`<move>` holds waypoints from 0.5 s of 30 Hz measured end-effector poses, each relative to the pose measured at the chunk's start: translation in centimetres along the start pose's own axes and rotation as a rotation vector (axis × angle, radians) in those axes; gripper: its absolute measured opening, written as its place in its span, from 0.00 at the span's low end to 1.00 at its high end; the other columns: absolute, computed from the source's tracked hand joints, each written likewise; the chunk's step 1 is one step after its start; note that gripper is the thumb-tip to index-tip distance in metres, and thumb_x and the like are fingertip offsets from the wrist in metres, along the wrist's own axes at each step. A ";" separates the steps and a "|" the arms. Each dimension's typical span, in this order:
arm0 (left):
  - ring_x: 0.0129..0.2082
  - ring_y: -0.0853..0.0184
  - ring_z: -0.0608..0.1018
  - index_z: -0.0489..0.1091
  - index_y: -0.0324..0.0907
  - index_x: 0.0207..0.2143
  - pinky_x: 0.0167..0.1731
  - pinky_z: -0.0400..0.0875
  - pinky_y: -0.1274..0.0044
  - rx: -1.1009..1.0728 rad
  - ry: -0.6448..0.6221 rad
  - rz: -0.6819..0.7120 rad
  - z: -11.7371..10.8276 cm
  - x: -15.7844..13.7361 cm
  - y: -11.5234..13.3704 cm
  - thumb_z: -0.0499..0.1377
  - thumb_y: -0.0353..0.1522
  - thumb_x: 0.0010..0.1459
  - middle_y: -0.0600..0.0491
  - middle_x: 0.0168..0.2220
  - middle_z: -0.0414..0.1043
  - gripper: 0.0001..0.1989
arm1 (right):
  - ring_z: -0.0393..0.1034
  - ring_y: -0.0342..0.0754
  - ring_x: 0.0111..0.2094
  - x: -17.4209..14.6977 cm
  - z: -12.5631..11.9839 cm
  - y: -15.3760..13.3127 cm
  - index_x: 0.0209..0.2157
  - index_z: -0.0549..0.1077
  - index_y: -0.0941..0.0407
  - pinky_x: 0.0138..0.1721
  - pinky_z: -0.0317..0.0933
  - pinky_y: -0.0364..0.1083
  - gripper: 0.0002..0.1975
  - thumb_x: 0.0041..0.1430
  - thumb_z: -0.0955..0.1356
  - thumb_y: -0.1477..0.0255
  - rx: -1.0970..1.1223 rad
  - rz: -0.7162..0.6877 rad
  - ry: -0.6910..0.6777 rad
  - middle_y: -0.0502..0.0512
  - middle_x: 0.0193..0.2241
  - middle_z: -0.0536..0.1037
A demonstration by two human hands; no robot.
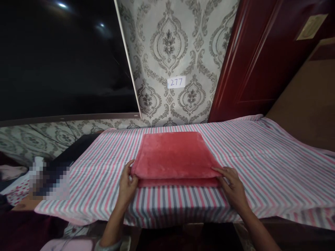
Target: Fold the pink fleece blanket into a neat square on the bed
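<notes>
While left fingers [127,167] loosely clasp red cloth [172,155] — right fingers [224,170] pinch.

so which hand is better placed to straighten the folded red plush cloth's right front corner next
Probably the right hand: it touches that corner of the folded red plush cloth, while the left hand is at the left front corner.

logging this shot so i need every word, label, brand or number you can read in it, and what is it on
"277": handwritten in blue on the white paper on the patterned wall
Too small to read: marks on the lower edge of the TV
Unreadable: any marking on the gold plate
No text seen on the red cloth
</notes>
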State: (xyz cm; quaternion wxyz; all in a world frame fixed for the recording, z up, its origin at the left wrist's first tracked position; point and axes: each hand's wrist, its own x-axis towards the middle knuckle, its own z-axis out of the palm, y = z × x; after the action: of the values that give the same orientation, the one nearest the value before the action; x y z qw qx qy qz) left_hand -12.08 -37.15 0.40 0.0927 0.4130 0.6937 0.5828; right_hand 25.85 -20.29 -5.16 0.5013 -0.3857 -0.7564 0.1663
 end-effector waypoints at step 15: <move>0.62 0.50 0.70 0.67 0.39 0.62 0.63 0.58 0.57 0.438 -0.069 0.459 1.3 2.4 4.0 0.50 0.41 0.66 0.39 0.60 0.71 0.26 | 0.67 0.58 0.58 4.6 0.1 -5.2 0.56 0.76 0.51 0.61 0.58 0.61 0.22 0.70 0.59 0.59 -0.161 -0.135 0.033 0.62 0.54 0.75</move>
State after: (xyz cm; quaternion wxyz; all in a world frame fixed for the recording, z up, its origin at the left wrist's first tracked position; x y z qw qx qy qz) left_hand -10.99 -34.62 4.37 -0.1087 0.5884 0.6879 0.4108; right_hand 22.68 -20.21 1.00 0.4912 -0.3753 -0.7834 0.0645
